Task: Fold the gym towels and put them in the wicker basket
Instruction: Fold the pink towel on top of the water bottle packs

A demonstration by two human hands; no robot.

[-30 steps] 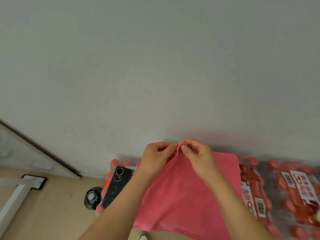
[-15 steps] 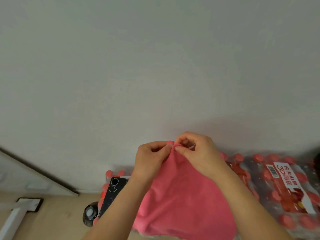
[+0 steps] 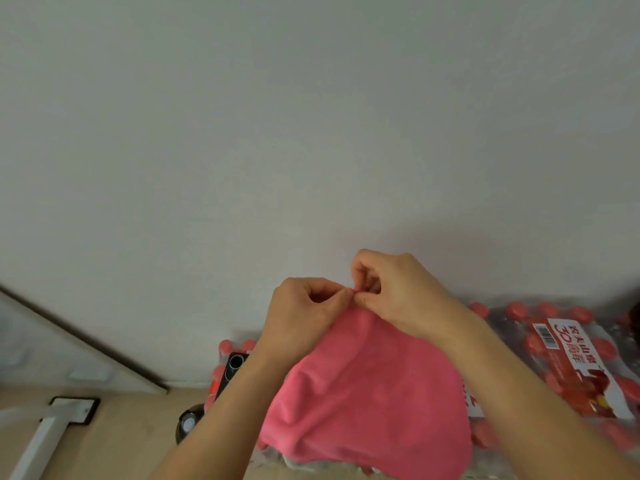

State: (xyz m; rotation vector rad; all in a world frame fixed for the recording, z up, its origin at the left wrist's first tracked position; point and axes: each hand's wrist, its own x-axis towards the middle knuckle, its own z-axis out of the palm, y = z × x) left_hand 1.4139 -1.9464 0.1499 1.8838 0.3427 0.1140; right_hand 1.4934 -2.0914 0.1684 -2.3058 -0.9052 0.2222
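A pink gym towel (image 3: 374,393) hangs in front of me, lifted off the packs below. My left hand (image 3: 301,313) and my right hand (image 3: 398,292) meet at its top edge, and each pinches the cloth between thumb and fingertips at nearly the same spot. The towel drapes down from that pinch in loose folds, and its lower edge reaches the bottom of the view. No wicker basket is in view.
Shrink-wrapped packs of red-capped bottles (image 3: 568,362) lie under and right of the towel, against a white wall. A black phone (image 3: 232,370) lies on the left pack. A dark round object (image 3: 188,422) and a white furniture leg (image 3: 45,434) stand on the wooden floor.
Both hands have risen and shifted slightly right with the towel's top edge, pulling more of the cloth up off the bottle packs. The pinch has tightened to a small point.
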